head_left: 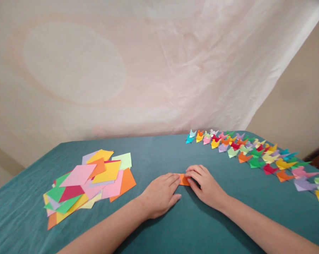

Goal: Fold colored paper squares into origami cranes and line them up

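Where one pale creased sheet hangs as a backdrop, we see it meet the far edge of a single table covered in teal cloth. Toward the table's left edge lies one loose pile of coloured paper squares; they overlap too much for an exact count, but we make out upward of fifteen, in pink, orange, yellow, green, lilac and red. From the far edge a band of small folded paper figures runs down along the right edge in two or three rows. We count some three dozen, too crowded to number exactly.

Near the middle of the near edge, two bare hands meet. Our left hand lies flat and spread, palm down, its fingertips resting on the left end of one small folded orange piece. Our right hand arches over the piece's right end with bent fingers touching it. We cannot tell whether it pinches an edge or only presses. The orange piece lies flat on the cloth between both hands, well apart from the pile and the figures.
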Available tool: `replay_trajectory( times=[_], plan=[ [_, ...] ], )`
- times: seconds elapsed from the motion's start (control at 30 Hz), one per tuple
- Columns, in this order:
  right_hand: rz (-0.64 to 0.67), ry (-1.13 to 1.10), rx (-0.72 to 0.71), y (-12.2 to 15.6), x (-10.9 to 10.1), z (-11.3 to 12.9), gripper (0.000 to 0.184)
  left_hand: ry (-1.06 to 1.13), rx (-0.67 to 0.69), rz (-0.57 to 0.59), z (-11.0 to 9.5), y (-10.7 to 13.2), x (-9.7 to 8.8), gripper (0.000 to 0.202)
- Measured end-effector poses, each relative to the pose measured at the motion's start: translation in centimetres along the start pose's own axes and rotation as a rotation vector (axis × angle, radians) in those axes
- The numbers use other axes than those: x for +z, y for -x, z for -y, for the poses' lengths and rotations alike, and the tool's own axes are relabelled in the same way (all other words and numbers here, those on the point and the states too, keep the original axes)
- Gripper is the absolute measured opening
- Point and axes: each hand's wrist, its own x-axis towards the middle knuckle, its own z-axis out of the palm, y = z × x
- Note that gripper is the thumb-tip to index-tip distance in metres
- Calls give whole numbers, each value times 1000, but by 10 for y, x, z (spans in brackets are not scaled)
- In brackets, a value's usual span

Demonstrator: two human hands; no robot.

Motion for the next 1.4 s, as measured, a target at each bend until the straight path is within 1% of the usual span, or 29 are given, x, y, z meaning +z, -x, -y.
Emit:
replay_trajectory(
  times=[0.13,0.23,0.37,0.47,0.7,0.9,1.1,1.3,1.4],
  plan=[
    [82,33,-129,2,-1,7,26,0,12,-11,0,0,0,50],
    [98,55,-191,3,0,8,28,-6,13,-3,0,1,-1,52],
    [105,118,-241,4,1,6,30,-7,17,11,0,2,-2,55],
    [138,193,-258,5,-1,7,30,-10,16,21,1,2,-1,58],
    [176,381,-333,4,-3,16,26,-36,18,27,1,1,-1,62],
    [183,475,-312,1,-10,23,18,-54,18,27,0,1,-1,66],
    [247,551,-227,3,-17,26,16,-54,12,35,1,1,-1,67],
    [269,560,-181,3,-23,27,17,-42,18,26,1,2,-3,65],
    [265,510,-162,3,-21,21,18,-28,25,23,0,2,-7,61]
  ],
)
